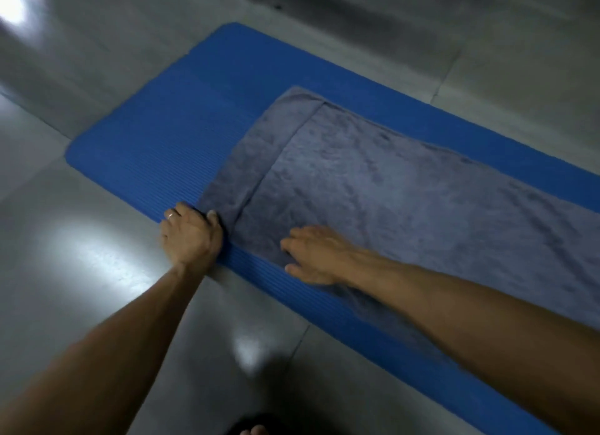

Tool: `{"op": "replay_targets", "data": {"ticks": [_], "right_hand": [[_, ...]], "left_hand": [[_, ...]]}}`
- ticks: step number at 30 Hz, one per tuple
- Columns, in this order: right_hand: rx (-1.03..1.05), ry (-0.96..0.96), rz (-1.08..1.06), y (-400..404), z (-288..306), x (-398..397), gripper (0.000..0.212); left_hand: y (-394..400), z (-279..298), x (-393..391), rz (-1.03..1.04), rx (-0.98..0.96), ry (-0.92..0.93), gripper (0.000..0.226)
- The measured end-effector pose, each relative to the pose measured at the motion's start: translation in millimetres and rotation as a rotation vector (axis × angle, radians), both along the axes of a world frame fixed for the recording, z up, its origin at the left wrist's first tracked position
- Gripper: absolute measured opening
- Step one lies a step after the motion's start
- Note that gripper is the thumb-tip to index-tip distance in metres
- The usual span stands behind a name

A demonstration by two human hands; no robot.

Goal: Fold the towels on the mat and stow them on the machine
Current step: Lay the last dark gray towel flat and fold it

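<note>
Grey tiled floor point(81, 272) lies at the far left and carries the blue ribbed mat point(156, 148). The left hand point(190, 236) sits at the near edge of the mat, with a ring on one finger; its grip is closed, fingers curled round the near left corner of the grey towel point(389, 187). A narrow band along the towel's left end already lies turned over onto the main panel, with a straight crease running away from the viewer. To the right, the right hand point(316, 254) rests flat on the towel near its front edge, grip wide, fingers spread and pressing the cloth down.

Judged progress: early. One towel is spread lengthwise on the mat with only a first narrow turn-over made; the main folds and the stowing remain to be done.

Limits of view: the towel and mat run out of frame at the right, so their full length cannot be told. No other towels and no machine are visible. Motion blur softens the hands, and the left fingertips are partly hidden under the cloth. Toes point(255, 430) show at the bottom edge.
</note>
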State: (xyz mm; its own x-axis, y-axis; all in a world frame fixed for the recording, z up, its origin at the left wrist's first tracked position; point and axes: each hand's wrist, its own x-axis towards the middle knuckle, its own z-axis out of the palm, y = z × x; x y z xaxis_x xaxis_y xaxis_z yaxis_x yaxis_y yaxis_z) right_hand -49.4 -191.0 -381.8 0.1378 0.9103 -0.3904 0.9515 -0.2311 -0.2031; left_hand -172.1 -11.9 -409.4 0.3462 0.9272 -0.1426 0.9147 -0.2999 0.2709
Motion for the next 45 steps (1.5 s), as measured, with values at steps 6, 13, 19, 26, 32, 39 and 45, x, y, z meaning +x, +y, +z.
{"op": "replay_targets", "data": {"ticks": [6,13,19,26,32,39,45], "right_hand": [[-0.116,0.067,0.086,38.8,-1.5,4.6,0.040],[0.282,0.065,-0.087,95.0,-17.8,39.8,0.026],[0.181,-0.075,-0.253,154.7,-46.7,97.5,0.056],[0.005,-0.233,-0.489,188.8,-47.5,198.5,0.063],[0.235,-0.160,-0.297,161.4,-53.9,181.0,0.057],[0.053,-0.073,-0.694,169.5,-38.5,240.8,0.069],[0.244,-0.101,-0.705,16.6,-25.8,185.5,0.055]], "left_hand": [[29.9,6.3,4.0,-0.019,-0.255,-0.333,0.038],[37.3,-2.0,-2.5,-0.335,0.153,-0.197,0.047],[14.8,-40.4,33.1,-0.631,0.112,0.002,0.071],[9.7,-36.4,22.4,-0.671,0.121,0.052,0.075],[20.8,-22.8,114.8,-0.685,0.138,-0.074,0.074],[25.4,-36.4,123.8,-0.782,0.121,0.106,0.092],[-23.6,-23.8,166.2,-1.104,0.264,-0.116,0.061]]}}
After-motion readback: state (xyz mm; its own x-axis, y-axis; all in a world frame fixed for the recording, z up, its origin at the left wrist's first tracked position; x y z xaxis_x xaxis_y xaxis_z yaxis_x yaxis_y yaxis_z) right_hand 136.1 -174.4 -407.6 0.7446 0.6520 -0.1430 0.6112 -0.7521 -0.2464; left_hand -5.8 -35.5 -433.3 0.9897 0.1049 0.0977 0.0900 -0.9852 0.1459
